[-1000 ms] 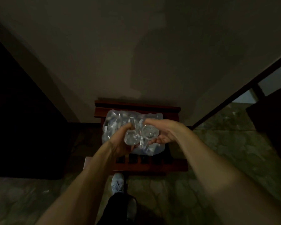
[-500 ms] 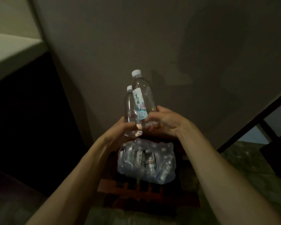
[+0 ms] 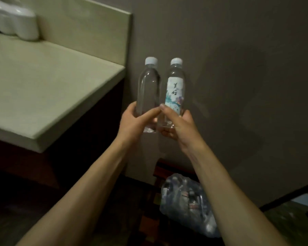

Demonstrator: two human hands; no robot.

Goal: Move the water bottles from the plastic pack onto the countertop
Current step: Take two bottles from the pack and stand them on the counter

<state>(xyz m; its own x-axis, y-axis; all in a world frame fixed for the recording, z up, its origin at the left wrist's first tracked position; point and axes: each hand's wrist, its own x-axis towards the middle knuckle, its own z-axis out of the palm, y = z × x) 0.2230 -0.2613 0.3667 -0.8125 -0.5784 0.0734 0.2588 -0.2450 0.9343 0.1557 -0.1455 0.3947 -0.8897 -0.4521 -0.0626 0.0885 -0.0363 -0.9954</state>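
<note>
while both bottles are up in the air and clear of any surface, the whole risk sits in how low they are gripped: the left hand (image 3: 138, 119) wraps the base of the plain bottle (image 3: 148, 91) and the right hand (image 3: 178, 125) clasps the base of the labelled bottle (image 3: 174, 89), each hand closed around its own bottle, both bottles upright with white caps on top and standing just beside each other, the two thumbs close to touching between them

a hold that low leaves most of the full weight above the fingers, so a quick swing toward the countertop (image 3: 48, 89) could let either bottle tip outward or slide through the palm, and smooth clear plastic probably gives little friction to stop it

the countertop lies to the left and its near corner stands between the hands and the open slab; carried across too low, the plain bottle's base could knock that edge and be levered out of the left hand

the bottles could also bump each other on the way, since they travel side by side

a white rounded object (image 3: 16, 20) sits at the far back of the counter, well apart from the likely landing area, so it seems no real threat

below the right forearm the plastic pack (image 3: 187, 201) rests on a dark red wooden stand (image 3: 160, 170) with more bottles inside, so a dropped bottle would likely land on it or on the floor

set down tilted or near the rim, a tall narrow bottle may topple and roll off
</note>
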